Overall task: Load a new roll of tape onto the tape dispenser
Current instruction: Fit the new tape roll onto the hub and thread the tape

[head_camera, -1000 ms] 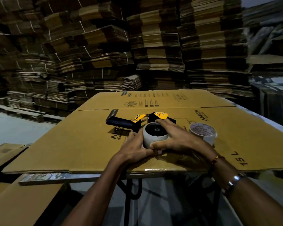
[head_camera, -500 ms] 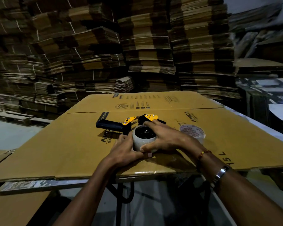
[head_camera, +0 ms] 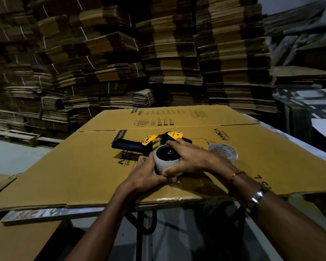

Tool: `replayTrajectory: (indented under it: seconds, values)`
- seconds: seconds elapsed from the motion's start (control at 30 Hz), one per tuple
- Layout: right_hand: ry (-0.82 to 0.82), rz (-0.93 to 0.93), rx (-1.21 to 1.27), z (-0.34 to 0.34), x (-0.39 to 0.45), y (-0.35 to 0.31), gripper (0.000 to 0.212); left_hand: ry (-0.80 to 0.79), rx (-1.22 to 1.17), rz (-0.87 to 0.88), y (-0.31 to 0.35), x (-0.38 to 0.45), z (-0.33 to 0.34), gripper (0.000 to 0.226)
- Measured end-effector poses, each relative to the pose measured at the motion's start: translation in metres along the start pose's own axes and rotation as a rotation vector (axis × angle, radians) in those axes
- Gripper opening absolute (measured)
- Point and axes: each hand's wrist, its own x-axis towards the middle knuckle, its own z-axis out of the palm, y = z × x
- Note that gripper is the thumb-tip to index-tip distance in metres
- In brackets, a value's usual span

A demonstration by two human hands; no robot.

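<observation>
Hands, left hand [head_camera: 149, 171] and right hand [head_camera: 191, 160], clasp tape roll [head_camera: 167, 162] on dispenser [head_camera: 149, 143]; spare roll [head_camera: 223, 152] beside.

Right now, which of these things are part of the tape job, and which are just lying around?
Part of the job:
- tape dispenser
- tape roll on the dispenser, gripped by left hand and right hand

Lying about:
- second tape roll
- flattened carton underneath
- cardboard stacks behind
</observation>
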Motion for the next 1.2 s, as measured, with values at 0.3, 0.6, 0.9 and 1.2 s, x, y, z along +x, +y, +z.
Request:
replayTrajectory:
  seconds: [0.3, 0.6, 0.9, 1.2]
  values:
    - [0.006, -0.003, 0.005, 0.001, -0.002, 0.000, 0.100, 0.040, -0.045, 0.006, 0.001, -0.001, 0.001, 0.100]
    - [-0.023, 0.026, 0.018, 0.001, -0.002, 0.000, 0.100, 0.021, -0.042, 0.019, -0.002, 0.002, 0.001, 0.107]
    - [-0.107, 0.050, -0.031, -0.005, 0.001, 0.001, 0.108, -0.162, -0.099, -0.007, -0.005, 0.001, -0.014, 0.115]
    - [-0.092, 0.052, -0.039, -0.002, -0.002, -0.001, 0.109, -0.147, -0.214, -0.030, -0.007, -0.004, -0.014, 0.102]
